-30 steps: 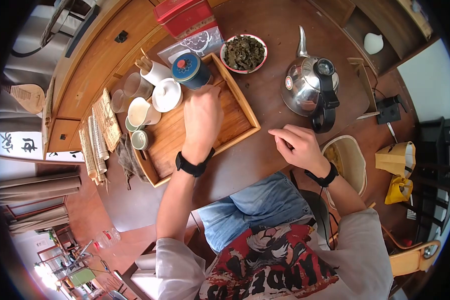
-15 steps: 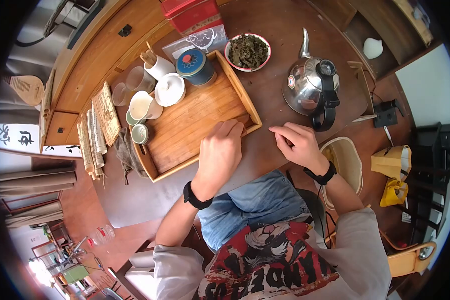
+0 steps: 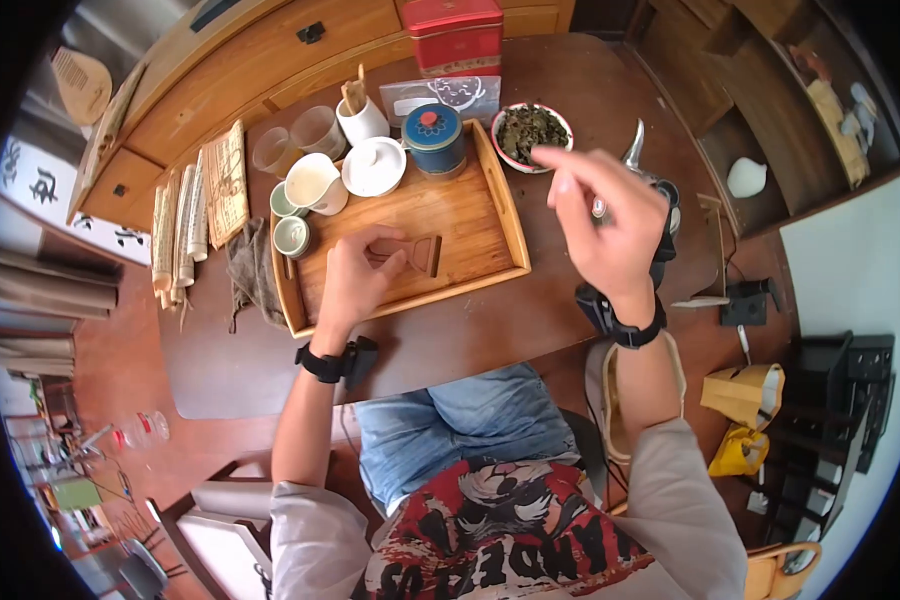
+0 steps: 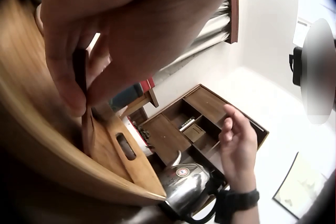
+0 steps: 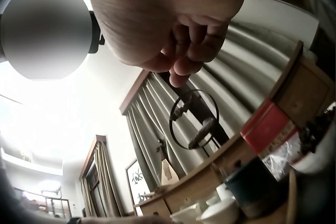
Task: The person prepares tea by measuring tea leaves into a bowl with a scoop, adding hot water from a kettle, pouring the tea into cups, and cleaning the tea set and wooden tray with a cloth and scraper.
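My left hand (image 3: 358,275) pinches a small, flat brown piece (image 3: 426,256) over the wooden tray (image 3: 515,240). In the left wrist view this brown piece (image 4: 80,74) shows as a thin dark edge between thumb and fingers. My right hand (image 3: 618,222) is raised above the table, its fingers loosely bent and holding nothing. Behind it the steel kettle (image 3: 673,220) is mostly hidden. The tray carries a blue lidded canister (image 3: 435,145), a white lidded bowl (image 3: 374,168), a cream pitcher (image 3: 313,185) and two small green-white cups (image 3: 291,236).
Beyond the tray are a bowl of dark leaves (image 3: 530,135), a red tin (image 3: 455,35), clear glasses (image 3: 317,132) and a white holder (image 3: 362,122) with wooden sticks. Rolled bamboo mats (image 3: 175,225) and a grey cloth (image 3: 253,270) lie on the left.
My left hand has moved left from the tray's near right corner with the brown piece. My right hand has lifted from the table edge and moved up. The head view has shifted.
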Tool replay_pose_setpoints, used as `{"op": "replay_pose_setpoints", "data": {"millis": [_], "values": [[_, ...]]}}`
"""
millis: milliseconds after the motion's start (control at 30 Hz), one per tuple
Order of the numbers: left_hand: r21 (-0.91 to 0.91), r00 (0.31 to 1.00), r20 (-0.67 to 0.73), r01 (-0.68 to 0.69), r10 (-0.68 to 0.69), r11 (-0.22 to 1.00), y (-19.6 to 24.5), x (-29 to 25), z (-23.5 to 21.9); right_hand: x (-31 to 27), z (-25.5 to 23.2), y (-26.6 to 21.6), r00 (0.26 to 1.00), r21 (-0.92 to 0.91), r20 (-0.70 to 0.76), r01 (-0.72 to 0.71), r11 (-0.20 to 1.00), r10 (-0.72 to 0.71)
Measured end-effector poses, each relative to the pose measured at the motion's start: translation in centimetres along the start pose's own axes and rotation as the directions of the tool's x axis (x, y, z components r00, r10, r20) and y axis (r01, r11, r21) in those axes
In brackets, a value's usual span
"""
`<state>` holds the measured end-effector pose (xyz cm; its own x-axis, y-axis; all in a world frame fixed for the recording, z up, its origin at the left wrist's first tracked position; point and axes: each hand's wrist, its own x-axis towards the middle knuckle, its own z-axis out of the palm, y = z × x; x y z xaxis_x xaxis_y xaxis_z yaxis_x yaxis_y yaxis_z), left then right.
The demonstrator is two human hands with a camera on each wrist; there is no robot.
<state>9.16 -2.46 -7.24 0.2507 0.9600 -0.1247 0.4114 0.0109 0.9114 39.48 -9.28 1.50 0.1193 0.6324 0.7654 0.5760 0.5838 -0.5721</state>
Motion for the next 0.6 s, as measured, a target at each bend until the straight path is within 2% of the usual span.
{"op": "replay_pose_setpoints", "data": {"millis": [67, 100, 133, 200, 233, 300, 367, 433, 533, 600], "values": [[0.275, 0.963, 0.11, -0.269, 0.248, 0.923, 0.3, -0.7, -0.8, 2.7, 0.8, 0.3, 0.999, 0.006, -0.037, 0.011, 1.0, -0.01], [0.329, 0.97, 0.131, -0.24, 0.207, 0.913, 1.4, -1.1, -1.2, 3.4, 1.4, 0.6, 0.999, 0.018, -0.024, -0.044, 0.999, 0.044], [0.325, 0.971, 0.123, -0.234, 0.204, 0.916, 1.4, -1.3, -1.3, 3.4, 1.7, 0.7, 0.999, 0.02, -0.015, -0.041, 0.999, 0.041], [0.364, 0.941, 0.237, -0.317, 0.242, 0.876, 1.4, -1.4, -1.5, 2.8, 2.4, 1.5, 0.971, -0.184, 0.17, -0.136, 0.973, 0.168], [0.362, 0.941, 0.235, -0.317, 0.244, 0.876, 1.1, -1.2, -1.4, 1.8, 2.6, 1.7, 0.942, -0.219, 0.215, -0.21, 0.953, 0.257], [0.351, 0.852, 0.312, -0.514, 0.42, 0.783, 0.3, -0.9, -0.3, -1.2, 2.6, 3.0, 0.891, -0.355, 0.315, -0.209, 0.911, 0.327], [0.336, 0.858, 0.3, -0.504, 0.416, 0.796, 0.7, -0.8, 0.8, -3.6, 2.6, 3.4, 0.859, -0.424, 0.359, -0.199, 0.883, 0.366], [0.32, 0.862, 0.299, -0.496, 0.41, 0.807, 1.2, -0.6, 1.7, -4.9, 2.6, 3.3, 0.761, -0.487, 0.38, -0.319, 0.813, 0.526], [0.344, 0.855, 0.339, -0.501, 0.392, 0.794, 2.0, 0.0, 2.9, -5.3, 2.7, 3.2, 0.716, -0.485, 0.373, -0.392, 0.782, 0.59], [0.319, 0.868, 0.313, -0.479, 0.387, 0.818, 2.6, 0.2, 4.0, -5.2, 2.9, 3.2, 0.711, -0.498, 0.381, -0.381, 0.779, 0.591]]}}
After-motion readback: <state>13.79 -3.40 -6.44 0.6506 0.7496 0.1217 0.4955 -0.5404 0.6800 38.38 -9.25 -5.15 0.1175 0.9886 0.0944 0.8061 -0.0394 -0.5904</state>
